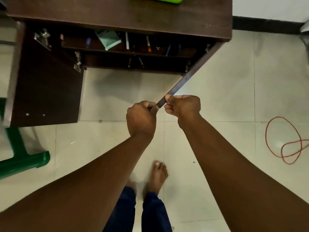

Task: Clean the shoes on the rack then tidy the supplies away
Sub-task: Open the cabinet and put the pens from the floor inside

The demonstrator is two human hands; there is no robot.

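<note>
This looks like a room in a home. At 12 o'clock a dark wooden shoe cabinet (117, 17) stands with both doors open on pale floor tiles (225, 97), its shelves (127, 51) holding footwear edge-on. A bare foot (158, 176) on the tiles at 6 o'clock, a loose red cord (284, 141) at 3 o'clock and a green plastic stool leg (23, 161) at 8 o'clock suit a lived-in house.
</note>
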